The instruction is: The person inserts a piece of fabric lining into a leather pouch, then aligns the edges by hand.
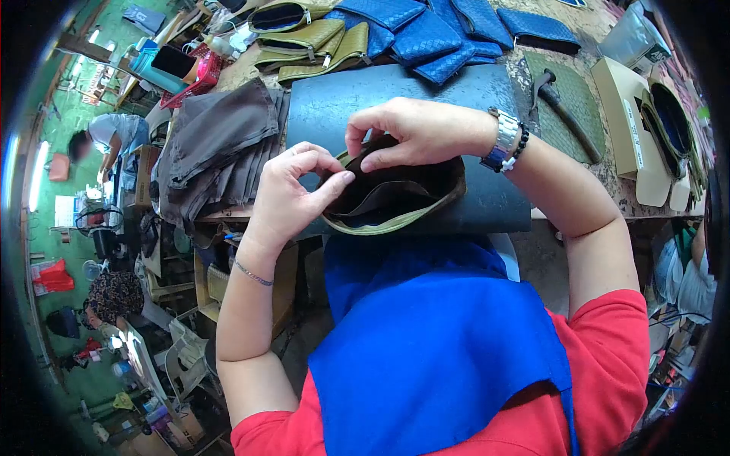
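Observation:
An olive-green pouch (417, 218) with a dark brown lining lies on the black work board (498, 190), its mouth spread toward me. An inner pocket shows inside it. My left hand (293, 186) pinches the pouch's left end between thumb and fingers. Across its far rim, my right hand (399, 135) is closed with thumb and bent fingers on the edge. Both hands nearly meet at the far left corner of the pouch; what lies under the fingertips is hidden.
Stacked dark brown cloth pieces (220, 137) lie left of the board. Behind it are olive pouches (312, 45) and blue woven pouches (426, 34). A hammer (566, 114) rests on a green woven sheet (582, 95) at right, near a cardboard box (620, 114) and a plastic container (635, 38).

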Motion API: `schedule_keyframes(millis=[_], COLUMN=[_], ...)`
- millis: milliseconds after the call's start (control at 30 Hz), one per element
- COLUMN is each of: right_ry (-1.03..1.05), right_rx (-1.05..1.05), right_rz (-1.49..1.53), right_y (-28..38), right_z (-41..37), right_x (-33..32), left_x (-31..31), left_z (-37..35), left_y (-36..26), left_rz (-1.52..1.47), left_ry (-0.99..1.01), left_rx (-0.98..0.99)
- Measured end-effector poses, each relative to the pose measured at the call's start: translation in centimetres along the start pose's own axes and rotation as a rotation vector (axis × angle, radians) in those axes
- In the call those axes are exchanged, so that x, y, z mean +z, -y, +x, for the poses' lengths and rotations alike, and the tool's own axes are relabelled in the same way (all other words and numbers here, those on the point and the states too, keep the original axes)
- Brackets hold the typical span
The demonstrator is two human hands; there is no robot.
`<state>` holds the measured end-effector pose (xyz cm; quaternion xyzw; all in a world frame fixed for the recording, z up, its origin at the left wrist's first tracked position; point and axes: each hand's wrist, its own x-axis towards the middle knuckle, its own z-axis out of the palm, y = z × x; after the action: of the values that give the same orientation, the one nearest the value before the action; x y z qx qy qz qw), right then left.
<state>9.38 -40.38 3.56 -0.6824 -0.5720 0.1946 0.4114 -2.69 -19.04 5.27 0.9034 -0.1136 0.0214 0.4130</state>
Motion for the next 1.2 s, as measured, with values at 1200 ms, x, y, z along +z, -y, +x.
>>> schedule_keyframes(millis=[1200], right_ry=[-0.054], right_rx=[0.158], right_rz=[0.020], right_y=[-1.0], right_z=[-0.8], right_x=[-0.5], left_x=[-2.1], left_z=[3.4], left_y=[-2.5], left_rz=[-0.030], left_ry=[0.310], left_rx=[-0.182])
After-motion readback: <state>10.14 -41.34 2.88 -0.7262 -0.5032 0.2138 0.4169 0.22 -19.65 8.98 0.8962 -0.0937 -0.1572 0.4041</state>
